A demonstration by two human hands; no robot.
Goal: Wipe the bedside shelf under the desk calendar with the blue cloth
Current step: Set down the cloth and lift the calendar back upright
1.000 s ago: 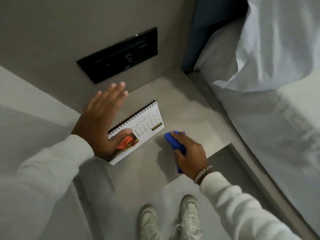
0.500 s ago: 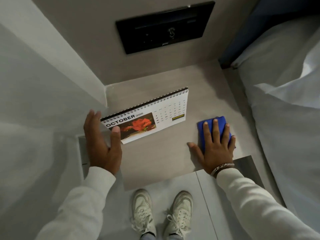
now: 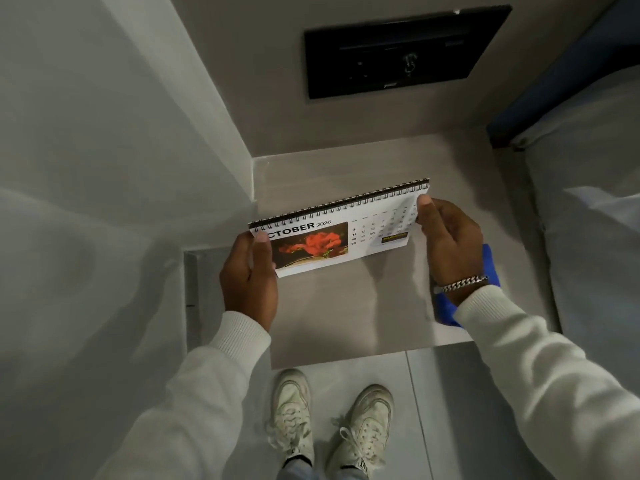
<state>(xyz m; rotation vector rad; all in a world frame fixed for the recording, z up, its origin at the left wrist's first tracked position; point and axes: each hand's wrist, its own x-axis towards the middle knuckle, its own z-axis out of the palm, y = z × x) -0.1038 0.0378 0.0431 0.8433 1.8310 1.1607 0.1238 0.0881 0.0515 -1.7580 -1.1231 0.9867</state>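
Observation:
The white spiral-bound desk calendar (image 3: 349, 233), showing October with a red flower picture, is held over the grey bedside shelf (image 3: 332, 317). My left hand (image 3: 247, 275) grips its left end, thumb on the front. My right hand (image 3: 446, 240) grips its right end. The blue cloth (image 3: 446, 308) lies on the shelf's right side, mostly hidden under my right wrist and sleeve.
A black control panel (image 3: 405, 51) is set in the wall behind the shelf. A grey wall (image 3: 121, 133) closes the left side. The bed with white linen (image 3: 595, 220) borders the right. My white shoes (image 3: 332, 420) stand on the floor below the shelf's front edge.
My right hand left the blue cloth and took the calendar's right end. My left hand closed on its left end. The calendar now sits more toward the shelf's middle.

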